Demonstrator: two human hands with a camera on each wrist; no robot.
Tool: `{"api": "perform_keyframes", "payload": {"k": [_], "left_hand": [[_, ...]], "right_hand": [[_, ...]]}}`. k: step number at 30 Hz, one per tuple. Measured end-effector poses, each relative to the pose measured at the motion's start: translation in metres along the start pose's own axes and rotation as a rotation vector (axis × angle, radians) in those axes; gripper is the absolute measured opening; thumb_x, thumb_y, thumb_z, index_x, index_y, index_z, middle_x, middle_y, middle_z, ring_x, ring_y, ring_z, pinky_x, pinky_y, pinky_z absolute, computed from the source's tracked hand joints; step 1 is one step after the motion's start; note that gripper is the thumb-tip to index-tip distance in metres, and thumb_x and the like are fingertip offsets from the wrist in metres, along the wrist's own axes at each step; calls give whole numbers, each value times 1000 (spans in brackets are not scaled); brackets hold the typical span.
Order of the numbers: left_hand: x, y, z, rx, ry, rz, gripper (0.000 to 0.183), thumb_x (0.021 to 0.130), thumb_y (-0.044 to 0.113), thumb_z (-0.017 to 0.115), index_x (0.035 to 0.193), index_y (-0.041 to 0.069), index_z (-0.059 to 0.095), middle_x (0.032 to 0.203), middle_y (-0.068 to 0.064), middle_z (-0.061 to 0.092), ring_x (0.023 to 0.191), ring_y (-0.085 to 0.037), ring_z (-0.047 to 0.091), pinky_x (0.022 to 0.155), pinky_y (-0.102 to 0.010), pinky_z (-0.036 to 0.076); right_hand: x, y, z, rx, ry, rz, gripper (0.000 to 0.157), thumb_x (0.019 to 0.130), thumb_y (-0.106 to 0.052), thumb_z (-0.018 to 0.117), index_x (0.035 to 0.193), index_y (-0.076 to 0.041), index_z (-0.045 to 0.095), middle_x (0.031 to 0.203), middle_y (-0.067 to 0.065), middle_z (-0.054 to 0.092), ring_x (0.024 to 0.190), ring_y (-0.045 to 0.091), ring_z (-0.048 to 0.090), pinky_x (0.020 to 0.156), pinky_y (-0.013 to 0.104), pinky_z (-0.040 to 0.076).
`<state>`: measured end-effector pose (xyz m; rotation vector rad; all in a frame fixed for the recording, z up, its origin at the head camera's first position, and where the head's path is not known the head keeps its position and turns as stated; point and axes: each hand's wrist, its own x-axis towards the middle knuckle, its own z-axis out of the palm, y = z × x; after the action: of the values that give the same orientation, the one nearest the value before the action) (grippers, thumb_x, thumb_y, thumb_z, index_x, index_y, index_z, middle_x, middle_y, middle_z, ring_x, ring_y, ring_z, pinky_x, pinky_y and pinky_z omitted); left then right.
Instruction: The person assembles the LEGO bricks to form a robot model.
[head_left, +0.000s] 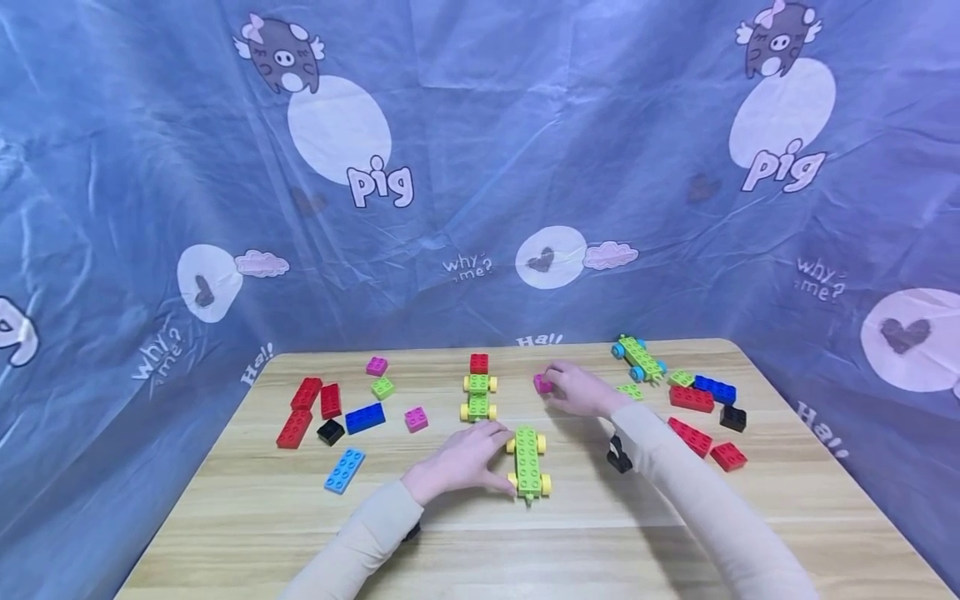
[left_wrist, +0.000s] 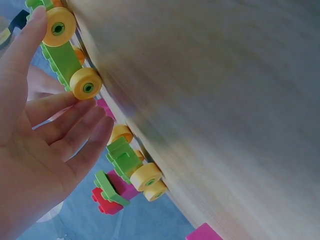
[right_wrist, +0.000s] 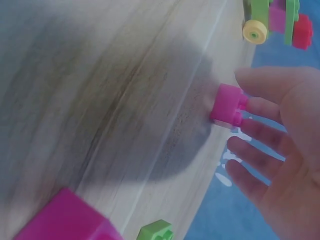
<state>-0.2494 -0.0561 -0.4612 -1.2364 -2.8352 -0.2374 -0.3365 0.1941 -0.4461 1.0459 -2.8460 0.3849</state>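
In the head view my left hand (head_left: 467,460) is at the left side of a long green toy car base (head_left: 527,462) with yellow wheels. Thumb and index finger hold it by two wheels, as the left wrist view shows; the other fingers curve loosely beside it. My right hand (head_left: 576,390) is over a small pink brick (right_wrist: 227,106) on the table. Its fingertips are right at the studs, the thumb lies near one edge, and the fingers are spread. Beyond the left hand stands a smaller yellow-wheeled build (head_left: 478,407) with a red brick (head_left: 479,363) at its far end.
To the left lie red bricks (head_left: 295,427), a blue brick (head_left: 365,418), a black brick (head_left: 330,431), a light blue plate (head_left: 345,471) and a pink brick (head_left: 416,418). At right are a blue-wheeled green base (head_left: 639,359) and several red, blue and black bricks (head_left: 733,418).
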Motion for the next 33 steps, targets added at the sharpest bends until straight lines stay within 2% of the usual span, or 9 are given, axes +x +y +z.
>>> {"api": "perform_keyframes", "payload": {"k": [4, 7, 10, 14, 17, 23, 28, 33], "left_hand": [[-2, 0, -1, 2, 2, 2, 89, 68, 66, 66, 134, 10, 49, 131, -4, 55, 120, -17, 52, 104, -31, 45], [-2, -1, -1, 8, 0, 3, 89, 68, 67, 66, 134, 10, 48, 132, -4, 55, 121, -17, 52, 104, -31, 45], [-2, -2, 0, 12, 8, 14, 89, 68, 67, 65, 134, 10, 48, 131, -4, 55, 120, -17, 52, 103, -31, 45], [-3, -3, 2, 18, 26, 43, 88, 69, 67, 64, 134, 10, 48, 131, -3, 55, 119, -17, 53, 102, -31, 47], [-4, -4, 4, 19, 30, 51, 89, 70, 68, 62, 136, 10, 46, 132, -3, 54, 120, -17, 52, 102, -32, 47], [-4, -4, 3, 13, 34, 46, 87, 71, 67, 62, 136, 11, 46, 132, -3, 54, 120, -16, 52, 101, -32, 47], [-4, -3, 2, 18, 46, 54, 87, 71, 66, 63, 135, 10, 48, 131, -3, 55, 119, -16, 53, 100, -31, 48], [-6, -4, 3, 7, 35, 44, 88, 70, 67, 63, 135, 9, 47, 132, -3, 54, 121, -16, 52, 101, -32, 47]], "right_hand": [[-4, -2, -3, -30, 8, -6, 22, 79, -16, 72, 96, -3, 65, 93, 10, 60, 78, 16, 57, 72, 31, 54], [-6, -2, -4, -35, 20, 2, 18, 79, -15, 71, 93, -5, 65, 91, 8, 60, 75, 13, 55, 69, 27, 53], [-8, -2, -4, -30, 30, 22, 26, 78, -14, 71, 100, -2, 65, 96, 12, 63, 78, 17, 58, 72, 31, 55], [-10, -1, -2, -63, 7, 46, 42, 79, -18, 72, 114, 2, 61, 109, 17, 64, 93, 28, 63, 84, 41, 55], [-13, -1, -1, -77, -17, 52, 41, 79, -18, 72, 114, -1, 62, 109, 16, 65, 97, 28, 63, 87, 42, 54], [-17, -2, -3, -53, -10, 27, 31, 74, -14, 76, 104, -7, 68, 99, 8, 66, 86, 20, 64, 80, 36, 56], [-21, -2, -3, -24, -25, 23, 32, 74, -15, 76, 104, -9, 66, 100, 6, 67, 86, 18, 65, 79, 33, 56], [-24, -1, 0, -19, -9, 38, 37, 74, -16, 76, 108, -5, 64, 102, 10, 68, 88, 22, 66, 81, 37, 56]]}}
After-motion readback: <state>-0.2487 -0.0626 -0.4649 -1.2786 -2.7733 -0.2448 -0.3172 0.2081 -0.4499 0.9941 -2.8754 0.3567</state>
